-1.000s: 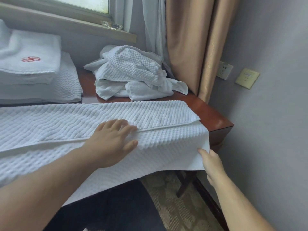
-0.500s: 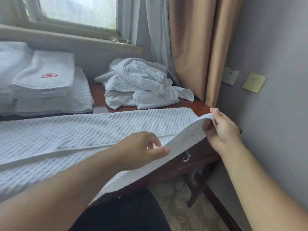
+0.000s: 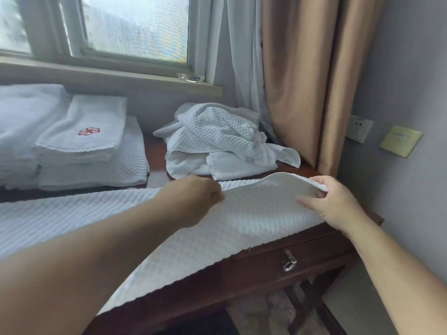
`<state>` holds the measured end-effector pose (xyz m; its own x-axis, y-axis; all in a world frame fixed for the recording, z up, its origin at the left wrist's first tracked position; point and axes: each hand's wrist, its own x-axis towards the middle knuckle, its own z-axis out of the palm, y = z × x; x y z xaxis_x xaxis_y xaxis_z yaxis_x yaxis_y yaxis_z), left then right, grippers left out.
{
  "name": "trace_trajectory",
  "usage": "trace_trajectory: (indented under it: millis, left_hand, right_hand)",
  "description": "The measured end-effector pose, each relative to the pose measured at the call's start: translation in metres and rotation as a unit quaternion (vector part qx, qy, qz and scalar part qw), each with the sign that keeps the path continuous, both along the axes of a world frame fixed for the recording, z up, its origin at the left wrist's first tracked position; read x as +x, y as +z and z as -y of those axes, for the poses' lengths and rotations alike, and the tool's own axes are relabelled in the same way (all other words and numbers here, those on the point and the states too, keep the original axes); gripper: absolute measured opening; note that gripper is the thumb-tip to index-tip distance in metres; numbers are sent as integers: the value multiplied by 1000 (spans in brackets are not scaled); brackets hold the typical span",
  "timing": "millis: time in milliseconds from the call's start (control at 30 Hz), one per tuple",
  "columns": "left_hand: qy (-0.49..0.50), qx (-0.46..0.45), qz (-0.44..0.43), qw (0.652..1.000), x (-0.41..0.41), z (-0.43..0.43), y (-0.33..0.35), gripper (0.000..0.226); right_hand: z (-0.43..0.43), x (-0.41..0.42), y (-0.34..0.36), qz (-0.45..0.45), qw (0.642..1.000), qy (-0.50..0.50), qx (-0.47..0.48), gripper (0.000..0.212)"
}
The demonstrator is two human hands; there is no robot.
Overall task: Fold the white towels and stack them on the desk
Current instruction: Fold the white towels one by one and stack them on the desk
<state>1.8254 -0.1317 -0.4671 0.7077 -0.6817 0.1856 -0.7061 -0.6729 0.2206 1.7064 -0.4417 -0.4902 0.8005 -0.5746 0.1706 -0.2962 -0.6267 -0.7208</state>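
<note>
Now my left hand (image 3: 193, 199) and right hand (image 3: 336, 204) hold one edge of the towel (image 3: 254, 213) raised above the bench (image 3: 302, 247), fingers (image 3: 308, 203) clamped on its cloth.

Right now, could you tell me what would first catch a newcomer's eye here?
The left hand and right hand hold up the right end of a long white towel spread across the desk. Behind it lies a crumpled pile, with a folded stack at far left.

Bare desk strip (image 3: 156, 160) between folded stack (image 3: 79, 151) and crumpled pile (image 3: 222, 141) — curtain (image 3: 297, 81) beyond.
</note>
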Motion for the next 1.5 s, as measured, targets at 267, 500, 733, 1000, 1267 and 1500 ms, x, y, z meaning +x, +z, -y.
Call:
trace_trajectory:
  millis: [267, 500, 733, 1000, 1267, 1500]
  left_hand:
    - [-67, 98, 59, 991, 62, 18, 15, 30]
    - [-111, 162, 115, 974, 105, 44, 8, 24]
    - [-1, 54, -25, 998, 110, 21, -41, 52]
    - [114, -75, -77, 988, 81, -134, -37, 45]
    - [302, -135, -46, 942, 24, -313, -49, 33]
    - [302, -156, -123, 932, -14, -363, -54, 59]
  right_hand:
    - [19, 36, -8, 27, 977, -24, -209, 49]
    - [38, 74, -9, 2, 974, -69, -216, 42]
    - [7, 90, -27, -73, 944, -134, -294, 47]
    - [-174, 98, -37, 81, 957, 208, -186, 16]
    - [-322, 129, -14, 72, 879, 437, -178, 33]
    - [-377, 167, -7, -49, 822, 509, -251, 73]
